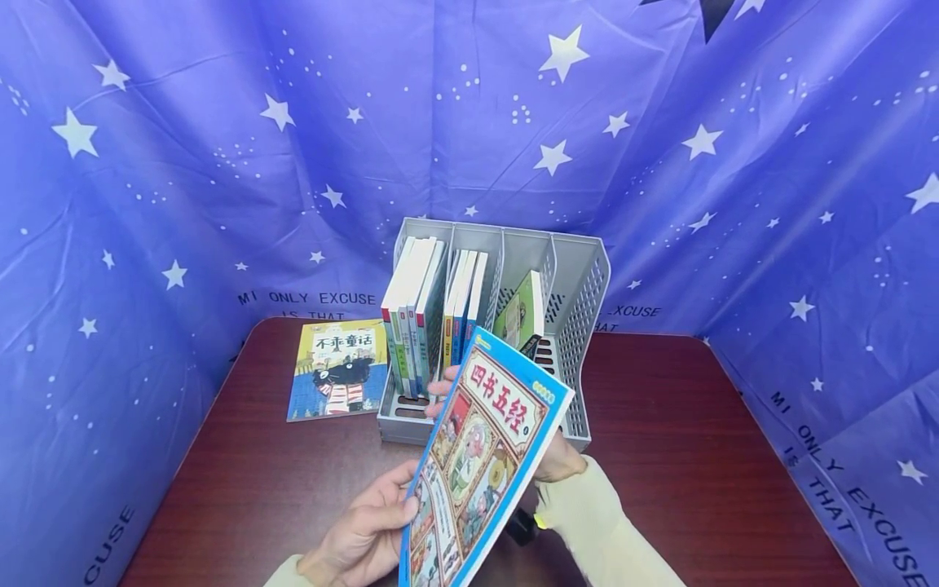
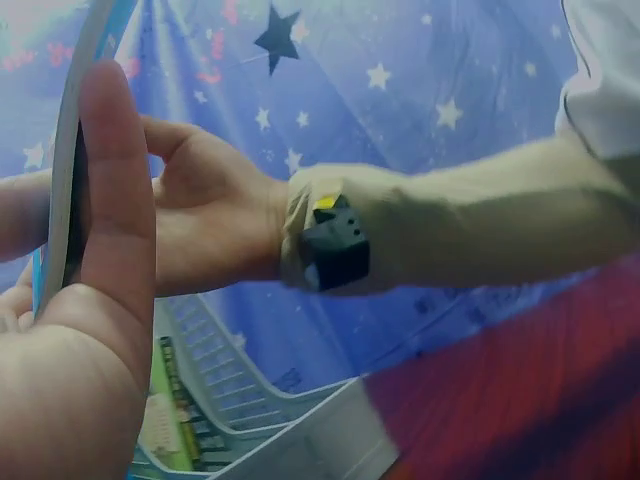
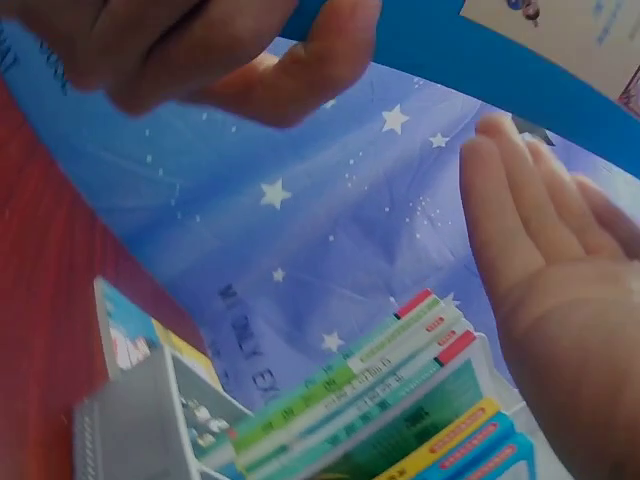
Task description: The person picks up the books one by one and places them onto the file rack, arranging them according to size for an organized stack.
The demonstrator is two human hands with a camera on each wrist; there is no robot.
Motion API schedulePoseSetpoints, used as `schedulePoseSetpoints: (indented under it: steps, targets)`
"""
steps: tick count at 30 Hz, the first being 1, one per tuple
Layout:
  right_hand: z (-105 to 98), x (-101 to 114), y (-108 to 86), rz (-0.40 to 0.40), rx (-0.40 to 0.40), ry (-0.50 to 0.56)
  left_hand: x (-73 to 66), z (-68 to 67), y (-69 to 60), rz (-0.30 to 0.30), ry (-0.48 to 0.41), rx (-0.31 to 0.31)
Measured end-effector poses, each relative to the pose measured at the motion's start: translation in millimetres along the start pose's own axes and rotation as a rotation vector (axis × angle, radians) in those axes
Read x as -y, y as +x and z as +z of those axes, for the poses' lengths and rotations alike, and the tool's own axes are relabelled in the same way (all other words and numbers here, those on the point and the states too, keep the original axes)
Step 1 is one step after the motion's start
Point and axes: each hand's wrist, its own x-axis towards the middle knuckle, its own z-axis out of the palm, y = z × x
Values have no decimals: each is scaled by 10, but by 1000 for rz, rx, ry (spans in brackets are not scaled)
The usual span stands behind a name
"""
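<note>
A blue-bordered comic-style book [image 1: 477, 456] with red title characters is held tilted in front of the organizer. My left hand [image 1: 367, 522] grips its lower left edge, thumb on the front cover. In the left wrist view, the book [image 2: 62, 190] appears edge-on between the left hand's thumb and fingers. My right hand [image 1: 561, 458] is behind the book, mostly hidden by it in the head view. The right wrist view shows the right hand [image 3: 550, 250] with straight fingers close to the book's back [image 3: 420, 65]; whether they touch it, I cannot tell.
A grey file organizer [image 1: 579, 306] stands on the dark red table [image 1: 660, 456]. Its compartments hold several upright books [image 1: 414, 318] and a leaning green book [image 1: 519, 314]. To its left lies a yellow and blue picture book [image 1: 339, 371]. A starry purple curtain [image 1: 469, 106] surrounds the table.
</note>
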Motion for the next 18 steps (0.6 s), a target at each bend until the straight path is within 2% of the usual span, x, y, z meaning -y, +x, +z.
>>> schedulePoseSetpoints:
  steps: [2, 5, 9, 13, 18]
  targets:
    - [162, 120, 105, -33, 30, 51, 33, 2, 20, -22, -25, 13]
    - [267, 181, 129, -58, 39, 123, 83, -8, 34, -51, -57, 28]
    - [241, 116, 92, -80, 40, 158, 137, -39, 18, -96, -52, 46]
    - [234, 63, 87, -135, 56, 214, 172, -93, -8, -119, -34, 68]
    - [284, 63, 104, -195, 51, 268, 164, -112, 6, -156, -49, 158]
